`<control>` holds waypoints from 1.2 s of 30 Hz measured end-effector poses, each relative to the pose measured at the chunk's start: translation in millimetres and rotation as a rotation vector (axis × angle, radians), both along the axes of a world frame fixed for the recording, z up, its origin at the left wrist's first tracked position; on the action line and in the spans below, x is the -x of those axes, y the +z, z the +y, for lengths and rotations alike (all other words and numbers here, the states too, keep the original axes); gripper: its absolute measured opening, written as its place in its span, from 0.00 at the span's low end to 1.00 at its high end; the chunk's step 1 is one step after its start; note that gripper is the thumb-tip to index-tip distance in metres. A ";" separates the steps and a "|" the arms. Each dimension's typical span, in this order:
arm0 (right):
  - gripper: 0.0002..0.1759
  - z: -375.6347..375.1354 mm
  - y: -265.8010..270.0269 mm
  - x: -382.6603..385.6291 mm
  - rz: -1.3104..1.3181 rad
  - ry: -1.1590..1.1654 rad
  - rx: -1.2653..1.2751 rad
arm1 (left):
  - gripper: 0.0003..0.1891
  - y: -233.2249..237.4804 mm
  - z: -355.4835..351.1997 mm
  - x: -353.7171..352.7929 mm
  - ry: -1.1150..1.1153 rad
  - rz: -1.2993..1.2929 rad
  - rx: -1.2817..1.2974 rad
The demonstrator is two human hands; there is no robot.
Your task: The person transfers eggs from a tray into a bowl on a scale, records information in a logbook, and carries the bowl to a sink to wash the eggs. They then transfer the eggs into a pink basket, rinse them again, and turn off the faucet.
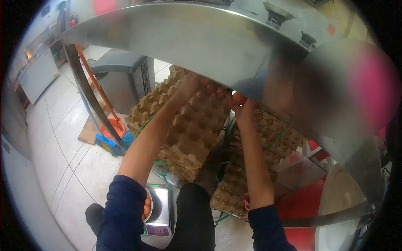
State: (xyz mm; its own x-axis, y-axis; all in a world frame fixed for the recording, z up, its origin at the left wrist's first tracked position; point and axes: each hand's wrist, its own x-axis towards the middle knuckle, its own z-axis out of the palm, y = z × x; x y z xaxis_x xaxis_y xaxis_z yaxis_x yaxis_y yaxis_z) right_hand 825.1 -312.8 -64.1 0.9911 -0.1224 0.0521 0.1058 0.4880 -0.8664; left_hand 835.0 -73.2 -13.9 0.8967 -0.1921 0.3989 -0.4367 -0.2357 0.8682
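Observation:
Stacked brown cardboard egg trays (194, 131) stand under the metal table, and several reddish-brown eggs (221, 93) sit in the top tray's far cells. My left hand (190, 81) reaches to the far part of this tray, blurred and partly under the table edge; its fingers are hidden. At the tray's far right corner my right hand (240, 109) has its fingers around a brown egg (238, 98). To the right and lower stand more tray stacks (268, 129), tied with green string.
A metal table (180, 35) overhangs the trays. A scale (161, 209) with a bowl of eggs (147, 205) stands on the floor by my legs. Pink scissors (247, 204) lie on the lower trays. A grey bin (121, 77), an orange dustpan (112, 127) and a red tub (301, 205) are nearby.

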 end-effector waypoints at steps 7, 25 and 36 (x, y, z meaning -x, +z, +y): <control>0.27 6.1 19.7 -4.6 -0.141 -0.097 0.537 | 0.18 6.9 -20.3 -53.1 0.206 -0.162 -0.615; 0.33 29.6 59.1 52.6 -0.355 -0.413 1.588 | 0.16 12.2 -23.4 -13.8 0.224 -0.514 -0.566; 0.22 199.7 -61.2 334.7 0.227 0.779 0.353 | 0.25 -23.9 206.5 323.1 0.350 0.145 -0.163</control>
